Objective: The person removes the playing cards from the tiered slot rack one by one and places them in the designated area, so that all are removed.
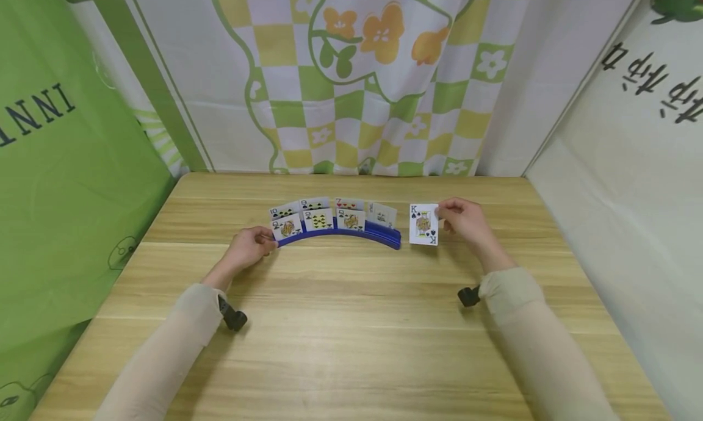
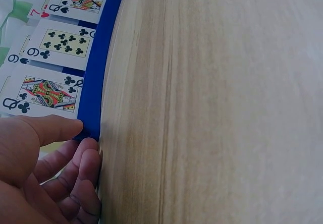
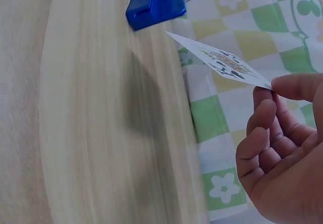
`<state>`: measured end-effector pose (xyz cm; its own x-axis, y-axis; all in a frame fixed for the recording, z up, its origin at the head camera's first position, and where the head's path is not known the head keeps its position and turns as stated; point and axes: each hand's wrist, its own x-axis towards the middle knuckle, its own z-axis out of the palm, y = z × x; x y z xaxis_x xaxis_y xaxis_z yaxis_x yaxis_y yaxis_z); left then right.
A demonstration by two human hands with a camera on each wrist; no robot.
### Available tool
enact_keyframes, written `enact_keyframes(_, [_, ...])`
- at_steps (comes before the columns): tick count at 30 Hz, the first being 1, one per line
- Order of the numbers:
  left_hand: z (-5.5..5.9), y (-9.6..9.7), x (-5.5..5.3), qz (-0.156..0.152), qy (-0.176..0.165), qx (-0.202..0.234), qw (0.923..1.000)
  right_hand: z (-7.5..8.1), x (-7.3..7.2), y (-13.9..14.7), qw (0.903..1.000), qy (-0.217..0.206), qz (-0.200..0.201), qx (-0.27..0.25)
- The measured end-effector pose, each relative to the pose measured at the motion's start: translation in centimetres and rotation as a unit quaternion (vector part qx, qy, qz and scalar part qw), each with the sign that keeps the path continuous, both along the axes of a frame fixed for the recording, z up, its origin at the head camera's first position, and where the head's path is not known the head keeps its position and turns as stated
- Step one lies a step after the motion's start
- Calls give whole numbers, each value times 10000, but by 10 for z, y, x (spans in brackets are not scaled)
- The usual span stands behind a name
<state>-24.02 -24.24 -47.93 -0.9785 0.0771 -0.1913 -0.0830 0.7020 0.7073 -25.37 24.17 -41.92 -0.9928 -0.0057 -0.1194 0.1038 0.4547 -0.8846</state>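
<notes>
A curved blue card holder [image 1: 391, 239] stands on the table with playing cards in two rows. My left hand [image 1: 249, 248] grips its left end, thumb on top and fingers curled at the side, beside the queen of clubs [image 2: 48, 93]. Further along the front row are a club number card [image 2: 63, 45] and a queen of spades [image 2: 81, 1]. The back row includes a red seven [image 1: 349, 204]. Past the holder's right end, my right hand [image 1: 467, 223] pinches a king of spades [image 1: 423, 224] by its edge, face toward me. In the right wrist view this card [image 3: 222, 62] is raised above the table.
The wooden table [image 1: 351, 335] meets a checkered curtain [image 1: 373, 128] behind the holder. A green cloth [image 1: 71, 195] hangs at the left and a white one [image 1: 620, 183] at the right. Black wrist cameras [image 1: 235, 319] are strapped at both sleeves.
</notes>
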Motion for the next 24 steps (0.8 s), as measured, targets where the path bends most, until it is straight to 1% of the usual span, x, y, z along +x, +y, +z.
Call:
enact_keyframes(6, [0, 1, 1, -18, 51, -3, 10000, -5, -12, 2, 9989, -205, 14, 421])
enact_keyframes(12, [0, 1, 1, 7, 17, 5, 10000, -13, -23, 3, 9979, -278, 127, 579])
enact_keyframes(20, [0, 1, 0, -4, 9, -1, 10000, -19, -31, 2, 9958, -453, 274, 752])
enact_keyframes(24, [1, 1, 1, 4, 15, 53, 10000, -20, -33, 2, 9933, -478, 277, 1011])
